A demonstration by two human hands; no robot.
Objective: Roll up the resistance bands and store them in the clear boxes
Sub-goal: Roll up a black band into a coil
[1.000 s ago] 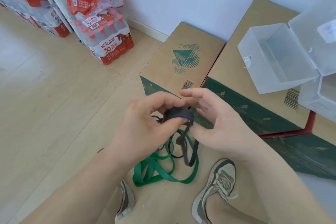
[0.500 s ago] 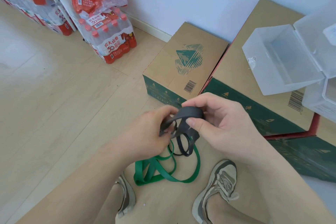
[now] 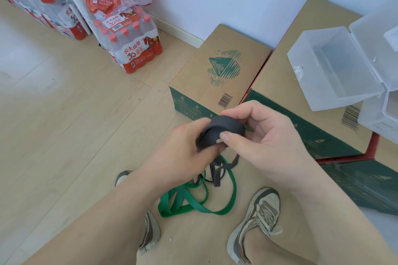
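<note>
A black resistance band (image 3: 224, 130) is partly wound into a thick roll held between both hands above the floor. My left hand (image 3: 183, 153) grips the roll from the left and below. My right hand (image 3: 262, 135) pinches it from the right, thumb on its front edge. The band's loose tail (image 3: 217, 170) hangs down under the roll. A green resistance band (image 3: 193, 202) lies in loose loops on the floor between my feet. An open clear box (image 3: 336, 71) stands empty on a cardboard carton at the upper right, lid raised.
Two cardboard cartons (image 3: 219, 71) stand against the wall ahead. A second clear box (image 3: 381, 118) sits at the right edge. Shrink-wrapped packs of water bottles (image 3: 129, 45) stand at the upper left. My shoes (image 3: 258, 217) rest on the wooden floor.
The roll has grown thicker as more of the black band was wound on, and the hanging tail has become shorter. Both hands have shifted slightly right with the roll.
</note>
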